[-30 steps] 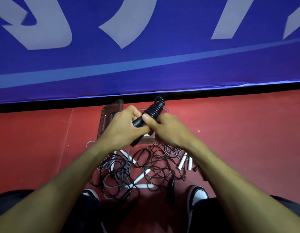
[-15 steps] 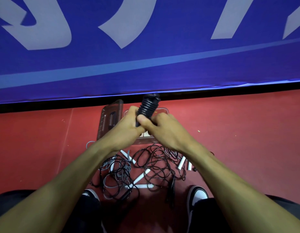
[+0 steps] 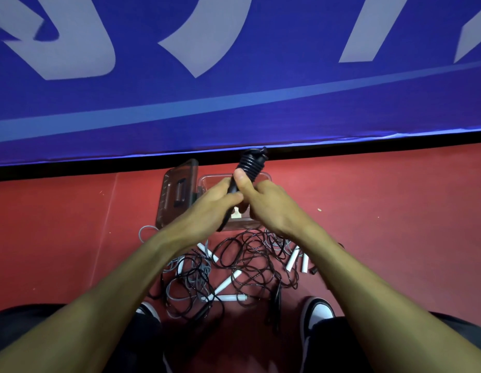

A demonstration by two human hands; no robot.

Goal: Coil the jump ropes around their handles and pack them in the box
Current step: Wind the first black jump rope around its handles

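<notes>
both hands, left hand (image 3: 207,208) and right hand (image 3: 263,203), grip the coiled black rope bundle (image 3: 251,164) over the box (image 3: 256,179), fingers curled tight, and any slackening risks the wraps springing loose.

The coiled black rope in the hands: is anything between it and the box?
Nothing visible. Both hands, left and right, hold the coiled black rope directly above the clear box, whose lid lies open beside it.

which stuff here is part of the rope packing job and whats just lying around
Part of the job:
- coiled black rope, gripped by left hand and right hand
- tangled ropes on the floor
- clear box
- box lid

Just there:
- blue banner
- small crumb
</notes>
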